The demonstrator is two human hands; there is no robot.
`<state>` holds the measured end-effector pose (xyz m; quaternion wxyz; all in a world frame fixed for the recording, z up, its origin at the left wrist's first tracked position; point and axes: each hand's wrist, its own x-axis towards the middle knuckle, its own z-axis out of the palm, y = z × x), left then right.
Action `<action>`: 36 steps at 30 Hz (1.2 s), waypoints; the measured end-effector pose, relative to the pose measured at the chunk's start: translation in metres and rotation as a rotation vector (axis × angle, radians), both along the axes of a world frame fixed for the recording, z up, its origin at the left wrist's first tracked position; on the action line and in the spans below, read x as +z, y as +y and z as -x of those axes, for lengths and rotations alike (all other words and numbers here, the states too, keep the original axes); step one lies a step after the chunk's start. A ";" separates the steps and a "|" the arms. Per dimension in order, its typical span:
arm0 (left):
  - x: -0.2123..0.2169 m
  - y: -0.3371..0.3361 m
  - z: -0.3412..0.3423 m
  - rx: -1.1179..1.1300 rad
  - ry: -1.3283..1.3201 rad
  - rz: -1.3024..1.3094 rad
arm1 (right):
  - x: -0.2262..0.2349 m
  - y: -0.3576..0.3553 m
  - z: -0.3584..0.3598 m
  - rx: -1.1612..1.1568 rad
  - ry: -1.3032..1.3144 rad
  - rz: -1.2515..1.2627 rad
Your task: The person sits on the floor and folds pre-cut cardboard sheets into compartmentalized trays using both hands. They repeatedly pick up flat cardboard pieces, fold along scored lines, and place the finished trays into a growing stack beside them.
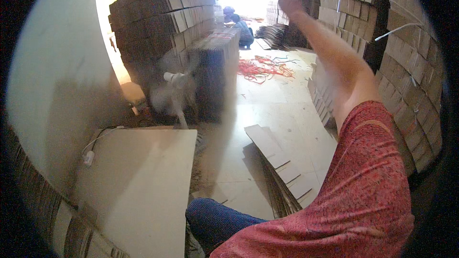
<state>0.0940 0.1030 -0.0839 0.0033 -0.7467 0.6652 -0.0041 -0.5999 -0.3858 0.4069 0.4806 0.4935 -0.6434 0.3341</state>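
One right grip (290,2) raised | clenched or released: cannot tell | cardboard pile (270,149) well below

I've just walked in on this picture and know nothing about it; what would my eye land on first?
Probably the bare right hand raised at the top, its arm stretching up from a red sleeve on the right. Next comes the bright tangle of red straps on the pale floor, beyond the middle. Tall cardboard stacks flank the room on both sides, with a fan in front of the left ones.
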 end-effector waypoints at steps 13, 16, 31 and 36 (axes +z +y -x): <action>0.000 0.021 -0.001 0.084 0.046 -0.017 | -0.439 0.051 -0.261 1.105 -0.433 -1.159; 0.003 -0.002 -0.002 0.004 0.044 -0.025 | -0.502 0.117 -0.292 1.269 -0.477 -1.318; 0.011 0.000 0.003 -0.027 -0.010 0.040 | -0.474 0.213 -0.381 1.287 -0.078 -1.200; 0.012 0.000 0.003 -0.005 0.015 0.014 | -0.474 0.213 -0.381 1.282 -0.079 -1.188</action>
